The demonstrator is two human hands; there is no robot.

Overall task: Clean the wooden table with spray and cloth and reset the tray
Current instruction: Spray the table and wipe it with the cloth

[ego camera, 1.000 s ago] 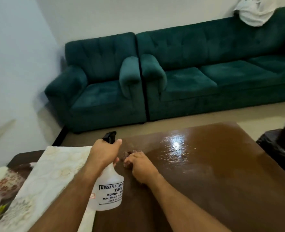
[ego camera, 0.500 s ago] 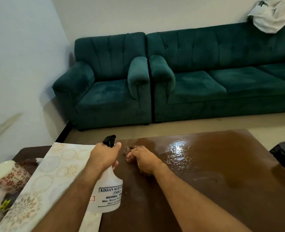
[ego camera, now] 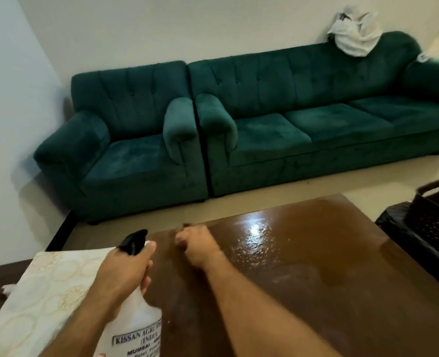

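The left hand [ego camera: 121, 269] has its grip clamped round the neck of the spray bottle [ego camera: 133, 323], fingers curled below the black nozzle [ego camera: 134, 241]. The bottle stands over the near left part of the brown counter [ego camera: 316, 292], its label facing the camera. Just right of the bottle, the right hand [ego camera: 196, 244] lies fisted on the counter near its far edge; a scrap of brown cloth [ego camera: 187, 224] peeks out beyond the knuckles, so the grip looks clamped on it. Right of that hand the counter shines wet. A pale patterned mat [ego camera: 40, 297] lies left of the bottle. A dark basket [ego camera: 435, 215] sits off the counter's right edge. A green sofa [ego camera: 290, 119] stands beyond.
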